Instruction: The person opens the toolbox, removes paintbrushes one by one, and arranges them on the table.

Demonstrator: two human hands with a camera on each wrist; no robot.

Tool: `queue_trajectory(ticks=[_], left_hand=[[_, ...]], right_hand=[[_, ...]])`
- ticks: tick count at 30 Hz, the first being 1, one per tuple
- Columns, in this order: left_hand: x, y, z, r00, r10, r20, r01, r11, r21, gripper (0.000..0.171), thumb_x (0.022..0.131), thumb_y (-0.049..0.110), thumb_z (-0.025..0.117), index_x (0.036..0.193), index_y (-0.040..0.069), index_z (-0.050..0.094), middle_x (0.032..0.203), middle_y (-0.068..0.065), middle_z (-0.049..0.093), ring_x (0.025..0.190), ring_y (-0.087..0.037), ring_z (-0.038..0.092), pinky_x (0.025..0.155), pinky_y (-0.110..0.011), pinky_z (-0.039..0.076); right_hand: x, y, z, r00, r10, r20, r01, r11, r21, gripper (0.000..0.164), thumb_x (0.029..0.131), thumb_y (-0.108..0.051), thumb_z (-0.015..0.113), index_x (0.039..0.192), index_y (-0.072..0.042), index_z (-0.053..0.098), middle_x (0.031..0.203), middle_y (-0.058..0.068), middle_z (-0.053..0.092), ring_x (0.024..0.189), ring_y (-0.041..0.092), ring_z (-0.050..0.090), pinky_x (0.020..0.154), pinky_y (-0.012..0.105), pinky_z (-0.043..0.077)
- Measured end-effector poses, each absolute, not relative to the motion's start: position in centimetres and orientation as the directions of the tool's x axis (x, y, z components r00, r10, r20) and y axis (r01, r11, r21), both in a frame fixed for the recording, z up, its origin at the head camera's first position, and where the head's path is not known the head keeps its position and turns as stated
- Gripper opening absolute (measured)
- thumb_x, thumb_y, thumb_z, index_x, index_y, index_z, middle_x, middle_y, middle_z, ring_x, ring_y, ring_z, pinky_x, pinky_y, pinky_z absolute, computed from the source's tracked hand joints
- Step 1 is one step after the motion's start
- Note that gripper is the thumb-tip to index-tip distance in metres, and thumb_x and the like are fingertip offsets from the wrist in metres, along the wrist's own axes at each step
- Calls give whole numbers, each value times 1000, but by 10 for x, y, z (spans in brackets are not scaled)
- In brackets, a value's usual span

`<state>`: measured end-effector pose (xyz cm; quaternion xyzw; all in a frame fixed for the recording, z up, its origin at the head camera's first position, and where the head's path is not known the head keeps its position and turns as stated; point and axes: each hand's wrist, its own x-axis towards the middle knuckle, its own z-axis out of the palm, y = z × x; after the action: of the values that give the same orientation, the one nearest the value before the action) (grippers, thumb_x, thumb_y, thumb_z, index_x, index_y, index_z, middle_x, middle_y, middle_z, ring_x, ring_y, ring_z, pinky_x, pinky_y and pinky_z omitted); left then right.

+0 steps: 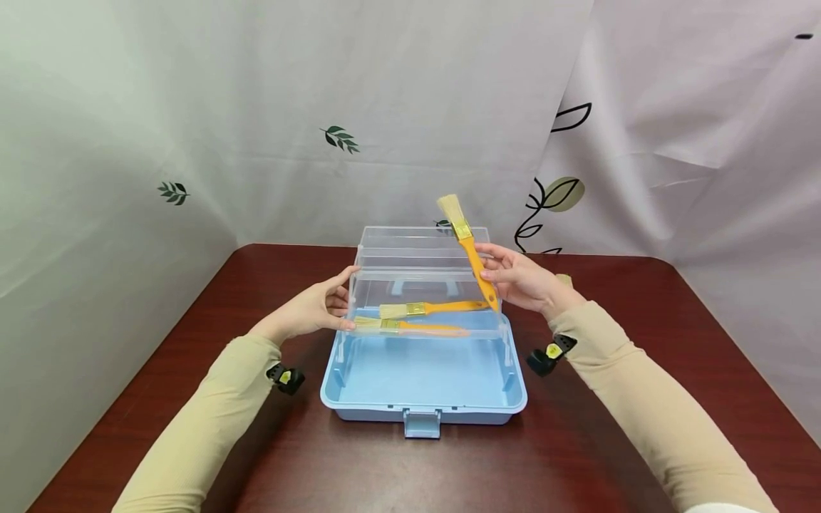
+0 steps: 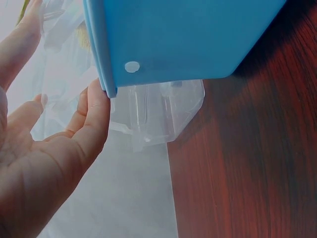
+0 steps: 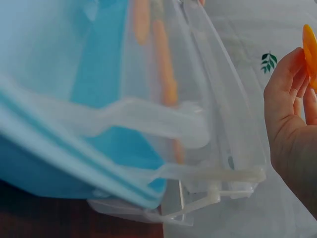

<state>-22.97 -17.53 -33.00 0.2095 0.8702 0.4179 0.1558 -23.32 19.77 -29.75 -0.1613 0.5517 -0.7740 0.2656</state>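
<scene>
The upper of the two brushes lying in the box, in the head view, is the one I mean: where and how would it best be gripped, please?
Probably mid-handle, from above and the right: this brush lies sideways, its slim orange handle pointing right and its bristles left. The right hand, nearest that end, holds another brush.

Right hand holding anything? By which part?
Yes, the right hand holds a paintbrush, fingers around the middle of its orange handle, bristle end up.
</scene>
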Motion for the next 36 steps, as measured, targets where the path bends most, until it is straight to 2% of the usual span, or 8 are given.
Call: queue_trajectory(ticks=[5,11,17,27,36], left_hand=[[-229,-175,-330,-863,496,-96,234,561,794,104,75,17,80,153,22,12,118,-19,47,104,-29,54,94,-42,48],[-228,-175,-328,-862,497,-99,233,561,795,104,76,17,80,153,23,11,119,-19,46,106,-29,53,95,-43,47],[-228,-175,-328,-861,499,-97,236,561,794,104,76,17,80,153,24,11,119,-19,46,106,-29,53,95,-43,47],[-229,-176,-329,-863,495,-102,228,561,796,104,76,17,80,153,23,11,119,-19,46,108,-30,53,96,-44,46],[-228,-175,-329,-862,497,-100,231,560,796,104,76,18,80,153,23,11,119,-19,46,107,-30,53,96,-44,47]], right_hand=[[-222,209,-308,-786,-617,-23,223,-249,-943,38,92,1,56,124,-17,46,106,-3,63,91,9,60,82,24,52],[-211,229,-322,-763,-645,27,225,-305,-925,37,95,3,50,124,-18,52,115,-3,64,98,10,61,85,24,52],[-203,246,-333,-784,-621,10,259,-342,-903,36,96,4,46,122,-19,54,109,-2,63,92,11,61,79,23,52],[-192,265,-347,-807,-589,-34,279,-330,-902,36,97,2,46,122,-22,54,106,-1,58,88,11,60,82,25,52],[-186,283,-359,-775,-632,23,292,-390,-873,38,99,2,39,125,-20,55,110,0,59,92,12,61,83,26,52]])
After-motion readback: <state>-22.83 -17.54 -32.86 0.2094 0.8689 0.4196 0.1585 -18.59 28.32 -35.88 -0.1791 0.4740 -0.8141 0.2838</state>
